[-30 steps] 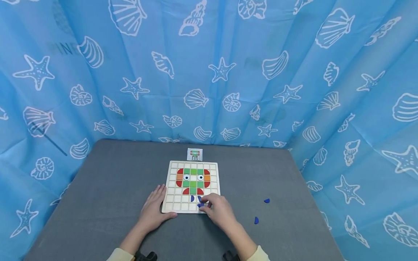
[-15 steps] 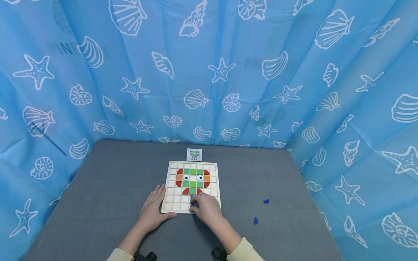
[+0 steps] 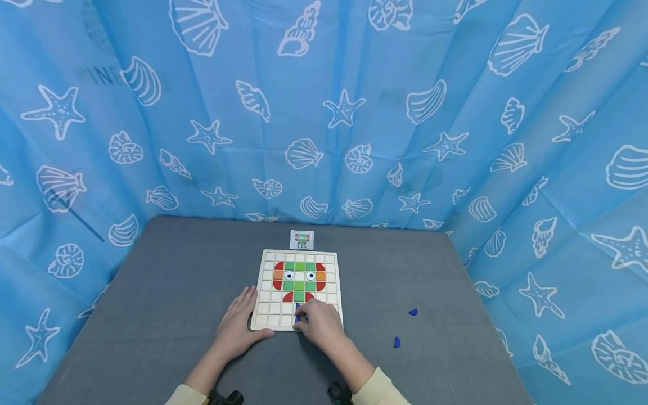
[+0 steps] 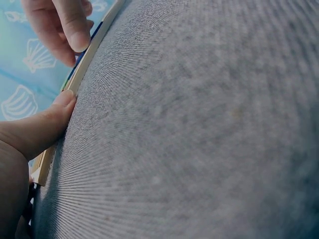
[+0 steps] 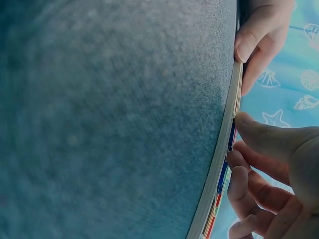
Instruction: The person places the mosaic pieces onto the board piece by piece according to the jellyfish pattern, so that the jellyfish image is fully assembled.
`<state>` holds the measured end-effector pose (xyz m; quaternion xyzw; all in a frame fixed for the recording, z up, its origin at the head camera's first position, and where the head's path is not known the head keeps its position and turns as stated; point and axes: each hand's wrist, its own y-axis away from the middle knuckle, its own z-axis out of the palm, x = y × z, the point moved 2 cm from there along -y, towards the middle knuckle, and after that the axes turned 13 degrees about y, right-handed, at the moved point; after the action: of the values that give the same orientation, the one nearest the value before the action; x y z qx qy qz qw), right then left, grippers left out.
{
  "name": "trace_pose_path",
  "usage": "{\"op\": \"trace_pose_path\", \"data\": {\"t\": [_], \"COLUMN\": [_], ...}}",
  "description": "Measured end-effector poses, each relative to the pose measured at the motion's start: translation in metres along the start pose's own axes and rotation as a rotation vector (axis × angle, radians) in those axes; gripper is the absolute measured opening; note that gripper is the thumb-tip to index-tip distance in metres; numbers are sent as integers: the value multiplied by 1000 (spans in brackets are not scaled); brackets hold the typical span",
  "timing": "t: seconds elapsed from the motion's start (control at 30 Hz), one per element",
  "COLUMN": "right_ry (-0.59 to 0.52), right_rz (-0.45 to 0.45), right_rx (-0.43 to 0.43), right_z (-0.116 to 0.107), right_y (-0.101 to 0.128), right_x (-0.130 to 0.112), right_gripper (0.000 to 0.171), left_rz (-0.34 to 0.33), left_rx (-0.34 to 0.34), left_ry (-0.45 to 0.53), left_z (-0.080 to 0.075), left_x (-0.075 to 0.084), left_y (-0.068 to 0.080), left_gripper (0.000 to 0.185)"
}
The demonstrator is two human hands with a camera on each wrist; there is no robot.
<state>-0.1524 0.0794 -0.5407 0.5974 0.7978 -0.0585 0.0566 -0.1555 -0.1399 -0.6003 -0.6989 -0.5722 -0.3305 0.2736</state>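
Observation:
On the wooden grid board (image 3: 331,275), a face of green, red and orange pieces with two eye pieces fills the upper middle. My left hand (image 3: 238,323) lies at its near left corner, fingers straight along the left side and thumb (image 4: 62,102) against the front edge. Over the lower rows my right hand (image 3: 324,323) pinches a blue half-circle piece (image 3: 297,318) between thumb and fingers, down at the board surface. Another blue piece (image 3: 297,306) shows just beyond the fingertips; the hand hides the cells to its right.
Two loose blue half-circle pieces, one farther back (image 3: 413,311) and one nearer (image 3: 397,342), lie on the grey table (image 3: 202,253) right of the board. A small picture card (image 3: 302,240) lies behind the board. A blue shell-patterned curtain (image 3: 324,112) surrounds the table.
Since a second ago my right hand has moved left across the lower rows, bringing a blue piece down beside the other blue one. Over the last half second both hands stay put.

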Motion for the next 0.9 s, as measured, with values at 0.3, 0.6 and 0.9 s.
{"op": "trace_pose_path", "data": {"t": [0.3, 0.6, 0.9], "right_ry": [35, -109, -86], "right_rz": [-26, 24, 158], "right_rx": [15, 38, 122], "right_z": [0, -25, -52], "right_y": [-1, 7, 25], "right_x": [-1, 16, 60], "right_gripper": [17, 18, 21], "left_rz": [-5, 4, 2], "left_rx": [3, 5, 3], "left_ry": [5, 1, -2], "left_z": [0, 1, 0], "left_x": [1, 2, 1], "left_y": [0, -1, 0], "left_gripper": [123, 123, 123]}}
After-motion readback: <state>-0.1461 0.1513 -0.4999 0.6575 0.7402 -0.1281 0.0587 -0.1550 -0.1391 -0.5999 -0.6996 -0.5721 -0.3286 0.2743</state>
